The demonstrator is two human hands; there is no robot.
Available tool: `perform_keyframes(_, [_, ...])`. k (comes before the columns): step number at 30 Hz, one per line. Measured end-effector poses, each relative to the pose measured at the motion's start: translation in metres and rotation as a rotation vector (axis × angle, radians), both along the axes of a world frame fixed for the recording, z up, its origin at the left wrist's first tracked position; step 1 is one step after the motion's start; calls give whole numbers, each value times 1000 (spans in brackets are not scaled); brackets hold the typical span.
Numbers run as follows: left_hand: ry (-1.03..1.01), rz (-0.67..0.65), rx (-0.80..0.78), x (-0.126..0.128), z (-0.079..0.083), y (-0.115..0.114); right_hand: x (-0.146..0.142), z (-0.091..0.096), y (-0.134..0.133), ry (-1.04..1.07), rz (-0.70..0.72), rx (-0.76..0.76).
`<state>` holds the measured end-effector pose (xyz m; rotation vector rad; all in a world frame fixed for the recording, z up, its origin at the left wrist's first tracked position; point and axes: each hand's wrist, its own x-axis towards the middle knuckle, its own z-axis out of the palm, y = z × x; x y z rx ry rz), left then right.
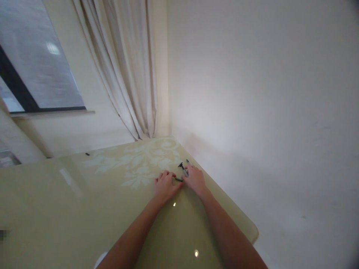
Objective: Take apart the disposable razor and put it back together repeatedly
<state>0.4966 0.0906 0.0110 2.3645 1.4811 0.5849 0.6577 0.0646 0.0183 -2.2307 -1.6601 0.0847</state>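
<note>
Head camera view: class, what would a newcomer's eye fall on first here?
The left hand and right hand meet near the far right corner of a glossy yellow-green table with a pale floral pattern. A small T-headed tool, perhaps a razor, lies at the right fingertips, a short dark piece between the hands. A cream curtain hangs in the corner behind.

Pale yellow-green table (56, 209) (cream floral motif), black-and-grey razor (183, 168), beige curtain (126, 74).
</note>
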Motion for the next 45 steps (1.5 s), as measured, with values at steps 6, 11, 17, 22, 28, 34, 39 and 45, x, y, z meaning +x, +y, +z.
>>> perform_keyframes(6, [5,34,15,11,-1,-1,3,4,-1,50,-17,16])
perform_keyframes(11, [40,68,45,7,-1,-2,4,5,-1,57,-49,12])
perform_keyframes(17, [77,78,55,14,1,-9,3,3,-1,50,-52,21])
perform_keyframes(22, [89,88,39,19,3,-10,2,4,-1,44,-67,19])
perform_keyframes(28, [98,137,38,29,7,-15,2,4,-1,39,-68,11])
perform_keyframes(34, [75,136,20,28,6,-10,2,7,-2,47,-70,-16])
perform_keyframes(39, [67,72,11,18,2,0,1,7,-2,44,-59,-14])
perform_keyframes(45, [68,-14,40,-10,9,0,0,6,-3,54,-75,6])
